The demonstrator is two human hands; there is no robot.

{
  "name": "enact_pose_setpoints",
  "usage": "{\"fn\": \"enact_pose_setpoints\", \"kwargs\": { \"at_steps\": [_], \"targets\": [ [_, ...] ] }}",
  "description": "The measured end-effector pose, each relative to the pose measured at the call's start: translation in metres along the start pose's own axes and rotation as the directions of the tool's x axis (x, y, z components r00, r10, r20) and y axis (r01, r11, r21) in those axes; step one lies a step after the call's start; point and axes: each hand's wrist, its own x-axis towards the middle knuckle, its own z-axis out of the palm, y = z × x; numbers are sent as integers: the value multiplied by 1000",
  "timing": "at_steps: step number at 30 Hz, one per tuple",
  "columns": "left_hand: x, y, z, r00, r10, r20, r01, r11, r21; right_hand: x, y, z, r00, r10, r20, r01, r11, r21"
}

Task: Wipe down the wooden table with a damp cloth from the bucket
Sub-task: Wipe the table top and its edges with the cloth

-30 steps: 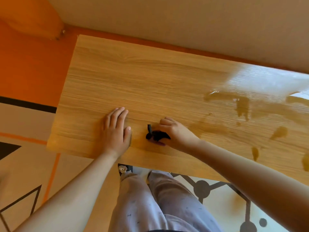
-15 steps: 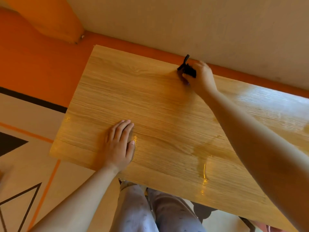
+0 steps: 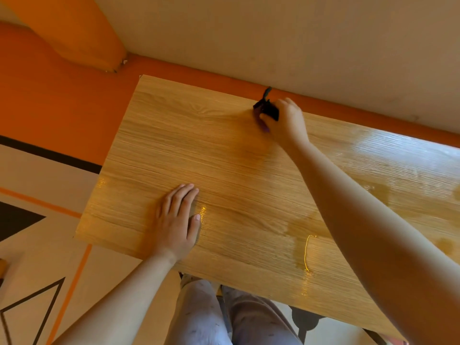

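**Cloth at the far edge of the worktop**

We saw the wooden worktop (image 3: 231, 175) from above, set at a slant across the view. Its far edge ran along an orange band (image 3: 199, 73) at the foot of a pale wall (image 3: 273, 33). Its left edge hung free over a patterned floor (image 3: 37, 175) with orange and black lines. The near edge lay above legs in pale trousers (image 3: 199, 317), and the right end ran out of view.

The right hand (image 3: 286, 123) reached across to the far edge, its fingers curled round a small dark cloth (image 3: 270, 110) and holding it down on the wood. The cloth was bunched at the very edge, and a thin tail of it stuck up in front of the orange band. We could not tell whether it touched the band.

The left hand (image 3: 176, 220) lay flat on the worktop near the near edge, fingers straight and close together, thumb alongside, wrist crossing the edge.

Between the two hands we saw a broad stretch of bare wood, and more of it ran out to both left corners. To the right the surface shone with a wet sheen (image 3: 398, 155). A thin bright streak of water (image 3: 306, 252) stood close to the near edge, beside the right forearm, with darker damp patches around it.
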Motion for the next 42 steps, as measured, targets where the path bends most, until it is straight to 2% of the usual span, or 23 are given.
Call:
{"fn": "enact_pose_setpoints", "kwargs": {
  "at_steps": [5,10,13,14,16,20,22,24,27,32,35,37,40,42],
  "targets": [
    [0,2,0,1000,11,-22,-12,1000,-5,-23,63,-50,954,206,-217,-206,978,21],
    [0,2,-1,999,20,-33,-21,1000,-10,-60,126,-104,795,468,-387,-517,855,-28],
    [0,2,-1,999,19,-32,-19,1000,-5,-60,122,-98,719,569,-398,-607,794,39],
    [0,2,-1,999,18,-30,-18,1000,-3,-58,110,-88,730,566,-383,-596,802,49],
    [0,2,-1,999,17,-27,-17,1000,1,-52,74,-60,805,506,-311,-508,858,79],
    [-1,1,-2,1000,12,-17,-12,1000,17,-59,-11,5,953,267,-145,-256,962,94],
    [-1,2,-1,1000,11,-15,-10,1000,26,-66,-25,21,974,201,-103,-193,978,83],
    [0,2,-1,1000,10,-18,-10,1000,26,-72,-14,17,969,218,-115,-206,973,108],
    [0,2,0,999,20,-33,-19,999,28,-86,28,-16,920,317,-231,-293,947,133],
    [0,3,-1,998,29,-50,-28,999,21,-130,113,-87,740,534,-409,-560,826,66],
    [1,2,-1,998,28,-49,-27,999,19,-147,115,-91,666,592,-454,-635,769,70],
    [0,2,-1,998,31,-49,-30,999,20,-147,88,-72,706,564,-428,-592,802,81],
    [0,2,-1,998,34,-51,-33,999,22,-145,26,-25,843,440,-309,-427,897,114],
    [-1,2,-1,998,33,-48,-32,999,22,-147,-14,7,909,350,-226,-330,936,120]
  ]
}}
